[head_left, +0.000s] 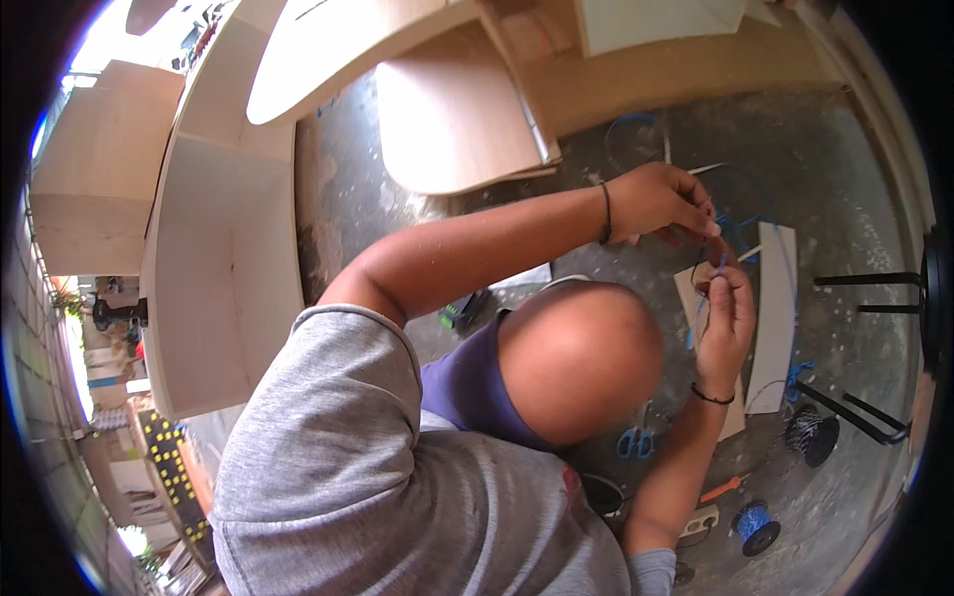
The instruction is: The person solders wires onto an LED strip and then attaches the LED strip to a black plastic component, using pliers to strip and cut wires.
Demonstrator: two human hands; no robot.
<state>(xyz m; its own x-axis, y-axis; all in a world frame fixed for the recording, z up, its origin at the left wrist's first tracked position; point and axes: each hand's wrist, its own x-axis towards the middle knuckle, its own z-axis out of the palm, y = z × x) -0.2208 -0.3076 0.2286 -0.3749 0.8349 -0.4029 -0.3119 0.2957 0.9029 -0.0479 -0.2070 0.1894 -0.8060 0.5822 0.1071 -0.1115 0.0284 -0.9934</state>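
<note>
A thin purplish-blue wire [722, 263] lies in the narrow gap between the two hands, its visible stretch running roughly up and down the view. The right hand [727, 323], below it and nearer, appears to pinch its lower end between thumb and fingers; the left hand [661, 203], above and to the left, has fingertips drawn together, on what I cannot tell. Both are above the concrete floor [845, 199], beside the long pale board's [773, 333] left edge.
</note>
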